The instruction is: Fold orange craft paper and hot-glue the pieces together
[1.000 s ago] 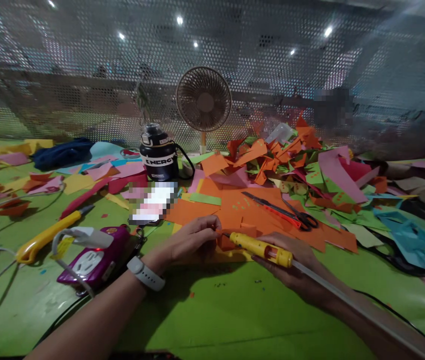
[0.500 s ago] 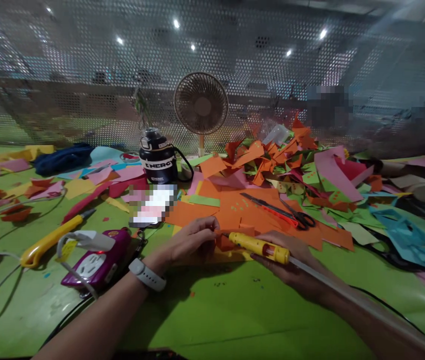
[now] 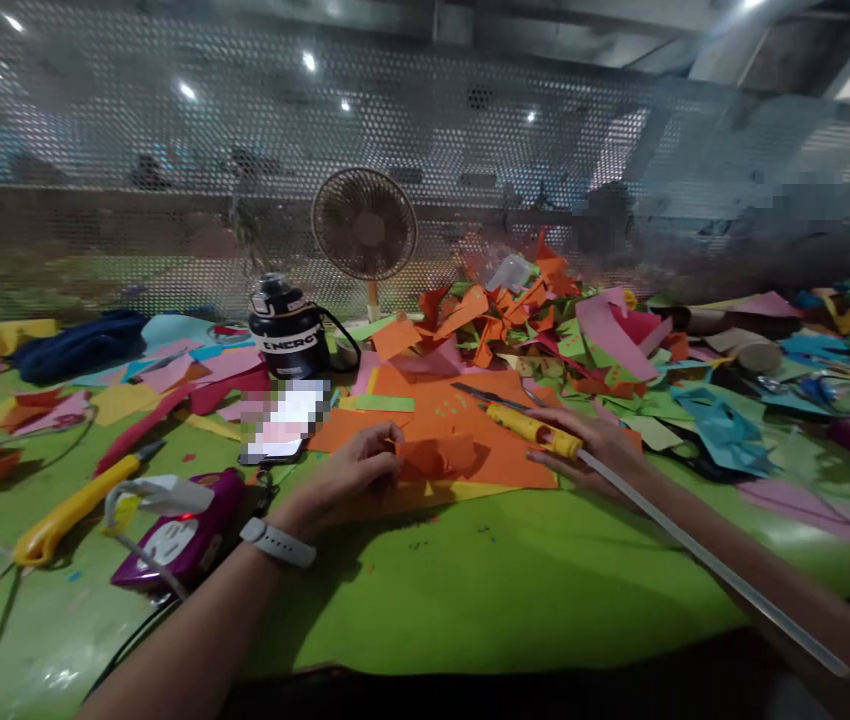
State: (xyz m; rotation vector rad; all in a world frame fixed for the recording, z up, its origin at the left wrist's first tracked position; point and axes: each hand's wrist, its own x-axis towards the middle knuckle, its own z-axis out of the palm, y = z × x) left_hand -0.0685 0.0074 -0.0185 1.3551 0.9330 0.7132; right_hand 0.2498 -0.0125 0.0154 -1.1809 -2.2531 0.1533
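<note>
My left hand [image 3: 365, 460], a pale watch band at its wrist, pinches the left end of a small folded orange paper piece [image 3: 440, 455]. That piece stands slightly raised over larger orange paper sheets [image 3: 507, 400]. In my right hand [image 3: 594, 445] is a slim yellow hot glue gun [image 3: 522, 425], with a long translucent glue stick [image 3: 710, 560] trailing out of its back along the forearm. Its tip points left over the orange sheets, apart from the folded piece. Dark scissors [image 3: 474, 391] lie just behind the glue gun, partly hidden by it and my hand.
A purple power strip [image 3: 204, 555] with a white plug and a yellow-handled tool [image 3: 80, 510] lie left. Behind them are a phone [image 3: 290, 420], a black bottle [image 3: 286, 335] and a fan [image 3: 365, 225]. Coloured paper scraps [image 3: 545, 290] heap up at the back right.
The glue gun has drawn away from the folded orange piece, up and to the right. My left hand keeps its pinch. The head view has turned right, so things appear further left.
</note>
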